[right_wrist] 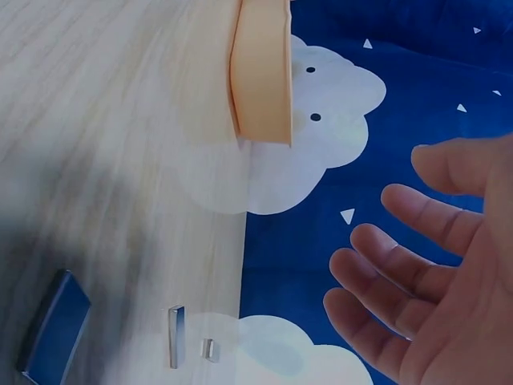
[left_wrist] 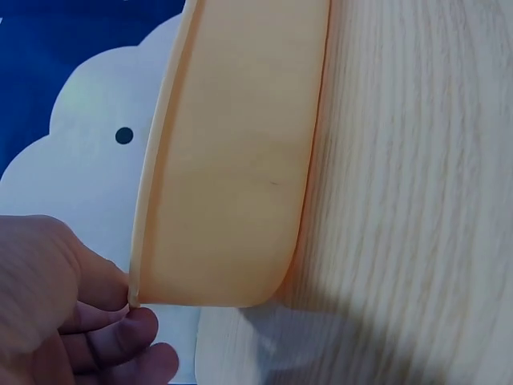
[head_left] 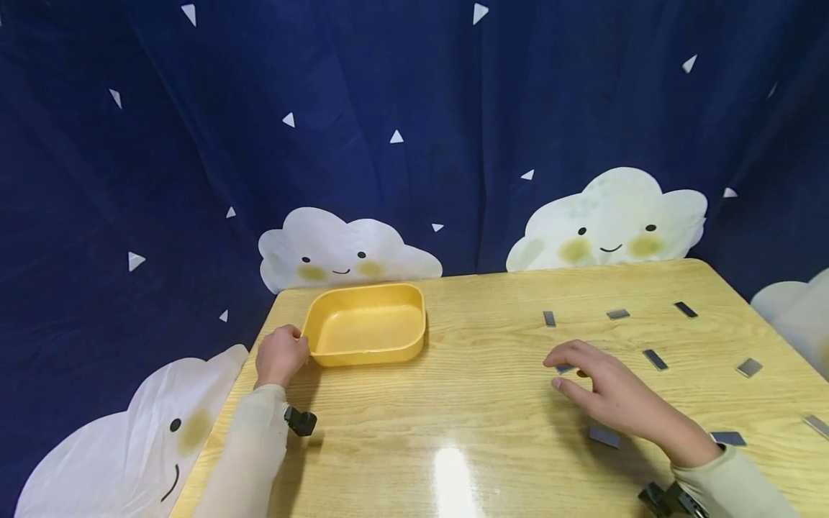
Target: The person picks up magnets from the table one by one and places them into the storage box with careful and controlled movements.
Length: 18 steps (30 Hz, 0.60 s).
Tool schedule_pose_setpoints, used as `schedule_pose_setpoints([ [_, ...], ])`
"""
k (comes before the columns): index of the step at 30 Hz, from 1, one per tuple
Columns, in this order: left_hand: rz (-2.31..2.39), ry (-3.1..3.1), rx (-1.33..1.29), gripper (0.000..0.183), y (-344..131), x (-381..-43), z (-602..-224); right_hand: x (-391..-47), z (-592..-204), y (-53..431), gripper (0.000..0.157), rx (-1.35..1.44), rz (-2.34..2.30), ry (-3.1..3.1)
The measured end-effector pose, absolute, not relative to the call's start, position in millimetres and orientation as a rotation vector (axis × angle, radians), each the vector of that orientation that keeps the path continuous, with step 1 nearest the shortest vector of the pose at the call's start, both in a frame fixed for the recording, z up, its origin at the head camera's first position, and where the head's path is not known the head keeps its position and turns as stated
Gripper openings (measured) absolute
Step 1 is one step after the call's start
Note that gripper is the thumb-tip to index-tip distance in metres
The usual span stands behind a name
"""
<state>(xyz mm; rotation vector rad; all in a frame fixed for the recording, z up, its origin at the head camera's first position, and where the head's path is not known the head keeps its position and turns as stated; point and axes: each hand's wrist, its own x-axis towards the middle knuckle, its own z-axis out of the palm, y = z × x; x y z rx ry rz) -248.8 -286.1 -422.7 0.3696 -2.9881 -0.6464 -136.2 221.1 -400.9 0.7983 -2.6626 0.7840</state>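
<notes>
A shallow yellow plastic tray with rounded corners sits at the back left of the wooden table, its inside bare. With thumb and fingers my left hand pinches the tray's rim at its left side; the left wrist view shows the thumb over the rim edge and the tray wall. My right hand hovers over the right half of the table, fingers spread and slightly bent, palm bare in the right wrist view. Below it lies a dark flat rectangular piece, and another is partly hidden by its fingers.
Several more small flat pieces lie scattered on the right, among them a dark one, a grey one and one near the back edge. A dark blue curtain with white clouds hangs behind the wooden table.
</notes>
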Motion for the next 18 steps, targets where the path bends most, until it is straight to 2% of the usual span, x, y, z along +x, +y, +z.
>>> schedule_pose_setpoints([
  [12, -0.792, -2.960, 0.391, 0.036, -285.5, -246.4, -426.6, -135.3, -405.0, 225.4, 0.019, 0.772, 0.817, -2.705],
  [18, -0.867, -2.936, 0.387, 0.031, -285.6, -245.6, -427.5, -135.2, -405.7, 225.8, 0.020, 0.762, 0.830, -2.707],
])
